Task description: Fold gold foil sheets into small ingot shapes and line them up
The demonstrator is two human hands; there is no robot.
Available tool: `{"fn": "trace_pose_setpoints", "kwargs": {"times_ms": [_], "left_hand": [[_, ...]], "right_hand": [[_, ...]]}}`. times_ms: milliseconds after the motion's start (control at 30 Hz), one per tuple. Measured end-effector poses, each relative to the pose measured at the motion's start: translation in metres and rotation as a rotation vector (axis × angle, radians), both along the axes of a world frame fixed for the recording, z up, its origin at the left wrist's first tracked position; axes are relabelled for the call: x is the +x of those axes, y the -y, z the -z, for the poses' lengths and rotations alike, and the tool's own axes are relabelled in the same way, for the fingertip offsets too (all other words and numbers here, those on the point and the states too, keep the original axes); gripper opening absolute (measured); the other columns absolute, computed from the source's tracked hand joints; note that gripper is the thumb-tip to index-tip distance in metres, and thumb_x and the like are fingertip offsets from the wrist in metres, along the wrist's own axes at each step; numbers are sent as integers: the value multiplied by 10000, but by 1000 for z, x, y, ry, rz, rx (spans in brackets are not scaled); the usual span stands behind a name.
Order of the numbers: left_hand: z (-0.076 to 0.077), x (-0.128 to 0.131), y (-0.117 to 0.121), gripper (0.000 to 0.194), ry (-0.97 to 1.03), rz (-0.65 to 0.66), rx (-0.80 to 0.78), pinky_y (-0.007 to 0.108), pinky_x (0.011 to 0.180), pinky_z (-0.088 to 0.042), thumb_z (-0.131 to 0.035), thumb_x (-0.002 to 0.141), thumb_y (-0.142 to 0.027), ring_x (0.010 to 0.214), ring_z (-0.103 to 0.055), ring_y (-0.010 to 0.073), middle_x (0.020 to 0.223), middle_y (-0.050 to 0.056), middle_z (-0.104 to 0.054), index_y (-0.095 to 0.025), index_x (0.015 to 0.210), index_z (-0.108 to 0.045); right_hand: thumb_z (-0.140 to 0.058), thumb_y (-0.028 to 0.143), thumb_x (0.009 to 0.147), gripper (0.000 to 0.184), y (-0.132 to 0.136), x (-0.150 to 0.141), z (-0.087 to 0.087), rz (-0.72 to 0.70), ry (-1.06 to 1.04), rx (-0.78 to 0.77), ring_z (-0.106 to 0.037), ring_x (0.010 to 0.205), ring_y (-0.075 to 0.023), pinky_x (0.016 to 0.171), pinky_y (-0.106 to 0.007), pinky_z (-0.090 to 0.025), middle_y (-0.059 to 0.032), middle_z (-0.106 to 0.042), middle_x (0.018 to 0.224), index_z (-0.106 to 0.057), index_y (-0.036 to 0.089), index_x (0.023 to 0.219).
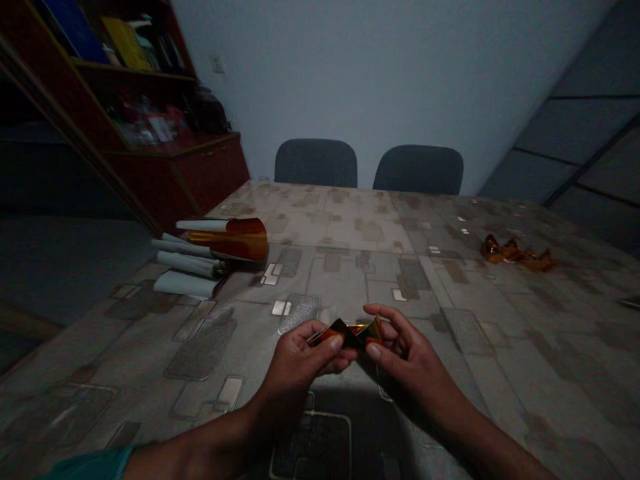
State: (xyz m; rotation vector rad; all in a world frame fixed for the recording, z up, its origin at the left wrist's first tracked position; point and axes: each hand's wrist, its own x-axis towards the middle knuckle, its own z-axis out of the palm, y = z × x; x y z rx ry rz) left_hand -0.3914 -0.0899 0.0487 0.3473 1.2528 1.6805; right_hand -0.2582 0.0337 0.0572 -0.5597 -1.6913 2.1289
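Observation:
Between my two hands, just above the table, is a piece of shiny gold foil paper (341, 329) folded into pointed corners. My left hand (305, 353) pinches its left side, thumb on the near face and fingers behind. On the right side, my right hand (400, 343) grips the other end with its thumb in front, the index finger lifted along the top. Part of the folded paper is hidden behind the fingers. Over at the right of the table lie several folded gold paper pieces (517, 255) in a row.
A curled stack of gold and white paper sheets (245, 240) lies at the left of the patterned table (345, 280). Two dark chairs (316, 163) stand at the far edge. A red-brown cabinet (205, 173) with filled shelves is at the back left.

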Motion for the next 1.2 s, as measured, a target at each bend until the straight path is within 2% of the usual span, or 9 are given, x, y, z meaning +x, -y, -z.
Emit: {"fn": "trace_pose_setpoints", "kwargs": {"times_ms": [100,200,300,433,633,800,933,1033,1200], "left_hand": [[2,0,0,323,-36,6,19,215,667,-543,-843,723,-368,678,-701,125,772,57,-761,-135,803,-633],[2,1,3,288,-90,61,33,227,691,-534,-817,758,-348,703,-694,130,783,63,-759,-135,845,-645],[0,2,5,241,-100,134,92,248,707,-534,-794,785,-298,720,-688,137,801,50,-741,-147,910,-654],[-3,3,3,180,-44,184,245,258,677,-546,-828,725,-218,767,-702,163,908,23,-675,-156,814,-684],[-2,5,0,219,63,252,193,275,798,-552,-877,627,-91,850,-710,167,910,22,-707,-161,760,-717],[1,3,2,93,56,328,208,221,776,-539,-836,721,-155,803,-707,125,909,39,-740,-157,775,-759],[0,1,5,74,45,416,143,273,838,-546,-816,743,-173,899,-725,174,945,65,-765,-171,807,-777],[-3,1,7,194,89,479,70,302,875,-544,-848,690,-186,938,-728,196,972,73,-779,-182,874,-785],[-6,7,4,257,116,418,9,245,679,-559,-837,696,-352,692,-718,159,768,79,-765,-116,748,-749]], "right_hand": [[-781,337,759,373,-1,-1,-2,-35,-12,-14,-627,835,-193,730,-318,-458,-36,-662,938,-579,243,1058],[-743,317,813,172,-3,0,-2,-28,-10,44,-567,731,-148,667,-278,-421,0,-610,799,-626,213,885],[-702,320,855,135,-6,2,0,-29,-40,-11,-509,663,-127,618,-263,-382,22,-565,728,-628,206,858],[-672,217,824,65,-7,3,0,-48,-67,-121,-548,717,-145,667,-282,-410,3,-603,804,-622,207,864],[-644,152,795,73,-7,2,-4,-74,-70,-119,-536,754,-147,675,-273,-405,-4,-597,850,-601,206,819],[-650,183,803,84,-10,2,-2,-147,-94,-136,-520,754,-147,661,-275,-394,-11,-583,929,-577,216,826],[-659,238,818,87,-13,3,-2,-191,-73,-73,-509,764,-156,669,-284,-391,-25,-576,958,-575,215,817],[-665,271,815,132,-14,3,-6,-227,-58,-55,-508,795,-170,692,-294,-396,-36,-574,958,-552,213,777],[-642,258,825,135,-12,2,-8,-304,-43,-83,-487,756,-158,670,-291,-382,-34,-563,930,-538,210,753]]}}
